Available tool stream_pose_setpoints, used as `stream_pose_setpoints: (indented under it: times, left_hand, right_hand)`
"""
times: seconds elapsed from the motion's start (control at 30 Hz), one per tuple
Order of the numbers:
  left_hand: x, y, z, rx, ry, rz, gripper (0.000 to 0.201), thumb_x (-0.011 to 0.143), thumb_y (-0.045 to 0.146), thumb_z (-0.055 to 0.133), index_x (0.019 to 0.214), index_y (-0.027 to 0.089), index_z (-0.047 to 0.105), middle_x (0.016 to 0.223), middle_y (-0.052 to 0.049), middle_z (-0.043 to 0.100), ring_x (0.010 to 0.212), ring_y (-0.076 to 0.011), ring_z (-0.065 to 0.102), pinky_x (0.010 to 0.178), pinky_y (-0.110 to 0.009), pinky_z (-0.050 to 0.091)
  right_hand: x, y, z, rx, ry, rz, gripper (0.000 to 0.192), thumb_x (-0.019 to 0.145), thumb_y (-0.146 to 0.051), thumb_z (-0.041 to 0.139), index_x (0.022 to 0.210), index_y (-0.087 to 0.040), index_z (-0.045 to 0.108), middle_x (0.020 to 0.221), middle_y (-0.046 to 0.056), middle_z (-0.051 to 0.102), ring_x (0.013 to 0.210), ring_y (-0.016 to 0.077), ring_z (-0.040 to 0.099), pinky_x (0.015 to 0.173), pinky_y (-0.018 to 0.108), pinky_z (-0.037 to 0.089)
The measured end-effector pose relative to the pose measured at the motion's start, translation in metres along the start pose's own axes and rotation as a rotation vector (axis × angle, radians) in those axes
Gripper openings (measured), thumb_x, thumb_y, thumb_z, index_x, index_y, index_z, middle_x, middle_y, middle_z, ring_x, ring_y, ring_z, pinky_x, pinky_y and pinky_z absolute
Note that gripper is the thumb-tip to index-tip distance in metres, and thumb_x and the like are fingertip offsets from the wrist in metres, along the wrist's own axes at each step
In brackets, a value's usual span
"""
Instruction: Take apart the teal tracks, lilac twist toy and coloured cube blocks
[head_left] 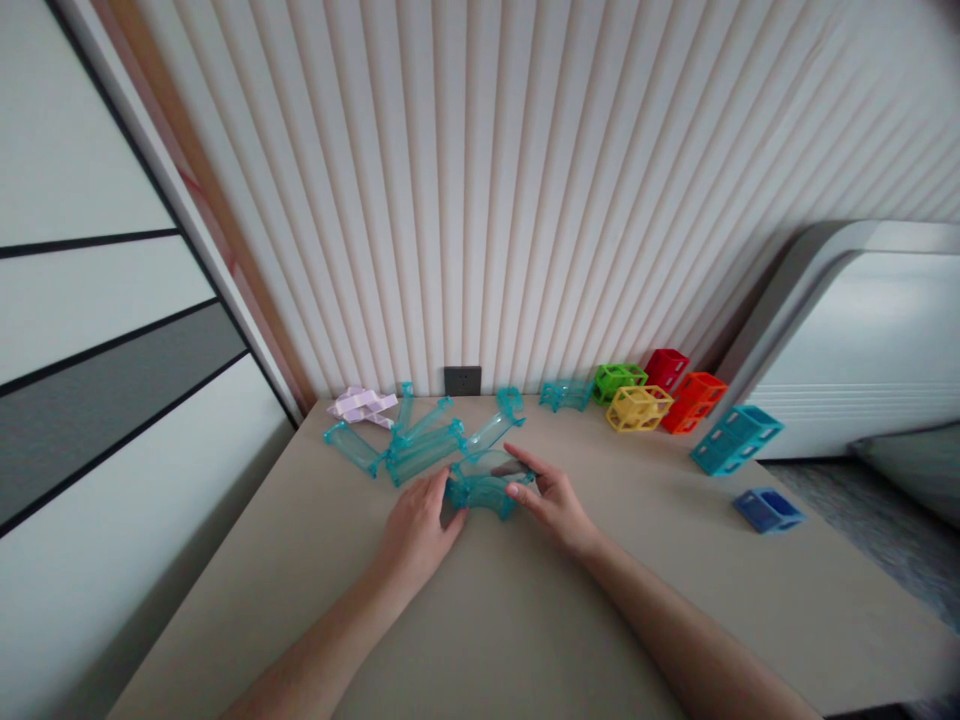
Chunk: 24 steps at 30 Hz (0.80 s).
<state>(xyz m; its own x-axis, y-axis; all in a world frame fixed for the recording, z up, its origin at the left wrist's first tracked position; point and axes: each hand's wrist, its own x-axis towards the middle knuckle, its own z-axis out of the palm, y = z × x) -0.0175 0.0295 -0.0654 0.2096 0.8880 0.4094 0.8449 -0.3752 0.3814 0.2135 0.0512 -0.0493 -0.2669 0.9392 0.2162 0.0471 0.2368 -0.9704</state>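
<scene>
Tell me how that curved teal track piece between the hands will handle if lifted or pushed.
The curved teal track piece looks like clear hard plastic, so probably stiff and light. Its glossy surface may slip on the table. Both the left hand and right hand grip its ends.

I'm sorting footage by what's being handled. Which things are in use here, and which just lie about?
In use: curved teal track piece, held by left hand and right hand.

Lying about: straight teal track pieces, lilac piece, coloured lattice cubes, blue block.
</scene>
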Motion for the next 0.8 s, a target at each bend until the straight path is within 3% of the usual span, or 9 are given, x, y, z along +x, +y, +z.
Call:
stream_pose_setpoints:
  times: [0.23, 0.47, 0.67, 0.8]
  left_hand:
    - [-0.0001, 0.0012, -0.0007, 0.009, 0.026, 0.017, 0.044, 0.091, 0.041, 0.060, 0.125, 0.013, 0.056, 0.116, -0.017, 0.070, 0.109, -0.0317, 0.067, 0.092, -0.044, 0.056]
    - [0.0011, -0.0017, 0.0023, -0.003, 0.115, 0.036, 0.032, 0.091, 0.038, 0.059, 0.114, 0.015, 0.059, 0.103, -0.013, 0.073, 0.096, -0.0288, 0.071, 0.084, -0.041, 0.059]
    - [0.0011, -0.0030, 0.0028, -0.040, 0.117, 0.018, 0.039, 0.089, 0.035, 0.061, 0.122, 0.016, 0.055, 0.108, -0.013, 0.073, 0.099, -0.0285, 0.071, 0.085, -0.041, 0.059]
    - [0.0014, -0.0029, 0.0034, -0.074, 0.122, 0.009, 0.047, 0.089, 0.034, 0.061, 0.130, 0.014, 0.052, 0.111, -0.015, 0.072, 0.101, -0.0295, 0.070, 0.086, -0.044, 0.059]
  right_hand:
    - [-0.0012, 0.0048, 0.0030, 0.040, -0.004, 0.048, 0.070, 0.080, -0.054, 0.075, 0.138, -0.019, 0.057, 0.111, 0.011, 0.075, 0.106, 0.0273, 0.067, 0.097, 0.048, 0.051]
    - [-0.0012, 0.0084, 0.0004, 0.058, -0.067, 0.106, 0.076, 0.076, -0.053, 0.080, 0.140, -0.020, 0.055, 0.116, 0.011, 0.070, 0.100, 0.0252, 0.067, 0.083, 0.039, 0.058]
    - [0.0003, 0.0043, -0.0023, -0.152, -0.087, 0.026, 0.069, 0.079, -0.050, 0.077, 0.138, -0.020, 0.058, 0.117, 0.010, 0.068, 0.107, 0.0251, 0.065, 0.098, 0.042, 0.051]
    - [0.0009, 0.0026, -0.0037, -0.232, -0.109, -0.002, 0.066, 0.081, -0.047, 0.075, 0.138, -0.020, 0.057, 0.118, 0.010, 0.069, 0.108, 0.0253, 0.065, 0.099, 0.043, 0.051]
